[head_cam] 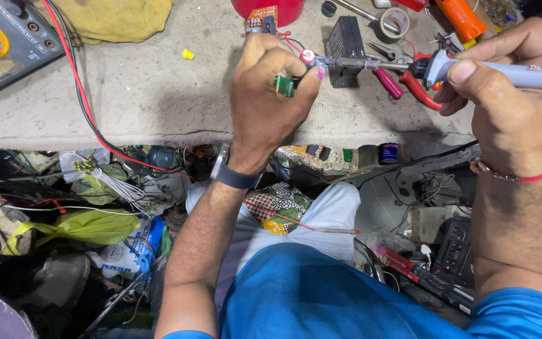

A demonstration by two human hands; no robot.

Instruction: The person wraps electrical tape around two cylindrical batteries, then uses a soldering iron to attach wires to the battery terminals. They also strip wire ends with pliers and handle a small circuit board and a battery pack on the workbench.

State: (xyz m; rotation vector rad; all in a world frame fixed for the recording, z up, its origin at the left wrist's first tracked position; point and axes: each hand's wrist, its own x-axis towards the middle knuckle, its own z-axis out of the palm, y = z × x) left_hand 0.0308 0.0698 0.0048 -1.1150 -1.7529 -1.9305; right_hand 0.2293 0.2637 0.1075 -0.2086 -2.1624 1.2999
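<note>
My left hand [271,94] is closed around a small green circuit board [285,86] with a red-and-silver capacitor [308,56] at its top, holding it above the grey workbench [152,94]. My right hand [515,81] grips the grey handle of a soldering iron [497,72]. Its metal tip [346,63] reaches left and touches the part by my left thumb. Thin red wires run from the board toward an orange circuit board [261,17].
A multimeter [1,44] with red and black leads lies at the far left. A yellow cloth [114,19], a black box [345,47], red-handled pliers [409,85], a tape roll [394,22] and an orange tool [462,19] crowd the bench. Wires, bags and scrap electronics pile below.
</note>
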